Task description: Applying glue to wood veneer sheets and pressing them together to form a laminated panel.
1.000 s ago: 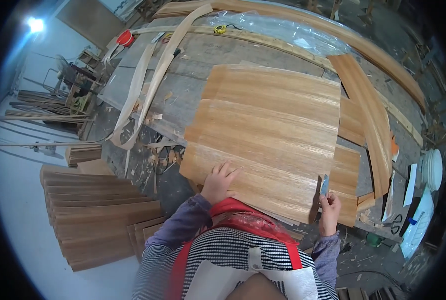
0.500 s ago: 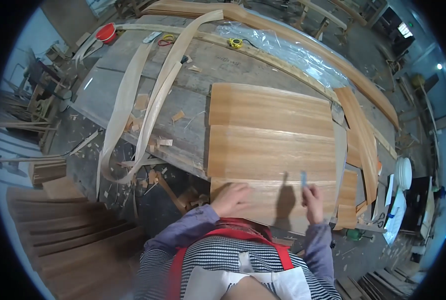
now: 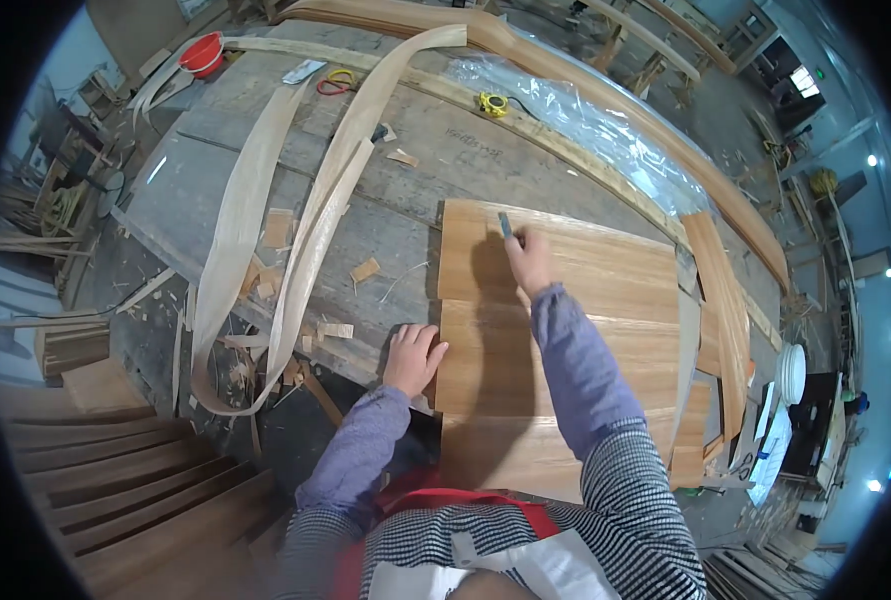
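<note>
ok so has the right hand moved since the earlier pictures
Yes. Judged against the yellow tape measure, the right hand has moved farther out and to the left, ending closer to it.

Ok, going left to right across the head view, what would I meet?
Red container → red-handled tool → left hand → right hand, gripping a thin blue-grey tool → brown wood strip → white round tub.

Your left forearm (image 3: 364, 432) points toward one o'clock, left hand (image 3: 414, 360) palm-down, loosely spread; your right forearm (image 3: 581, 360) reaches farther, toward eleven o'clock, right hand (image 3: 532, 262) curled closed.
</note>
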Demonstrator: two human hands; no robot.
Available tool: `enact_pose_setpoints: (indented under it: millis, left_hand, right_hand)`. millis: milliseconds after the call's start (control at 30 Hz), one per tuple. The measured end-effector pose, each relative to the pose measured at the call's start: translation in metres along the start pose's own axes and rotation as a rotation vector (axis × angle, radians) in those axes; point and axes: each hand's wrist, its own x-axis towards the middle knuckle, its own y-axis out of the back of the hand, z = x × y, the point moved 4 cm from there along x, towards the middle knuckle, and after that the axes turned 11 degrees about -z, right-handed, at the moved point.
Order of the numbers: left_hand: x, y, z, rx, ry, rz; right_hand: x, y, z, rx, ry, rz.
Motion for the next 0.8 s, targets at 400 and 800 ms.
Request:
enact_pose_setpoints:
  millis: [400, 800]
  left_hand:
    - [0.009, -0.003, 0.002, 0.057, 0.029, -0.063]
    - [0.006, 0.001, -0.002, 0.024, 0.046, -0.095]
  right_hand:
    - [0.077, -0.026, 0.003, -0.390, 0.109, -0.056]
    - [0.075, -0.029, -0.003, -0.311, 0.057, -0.027]
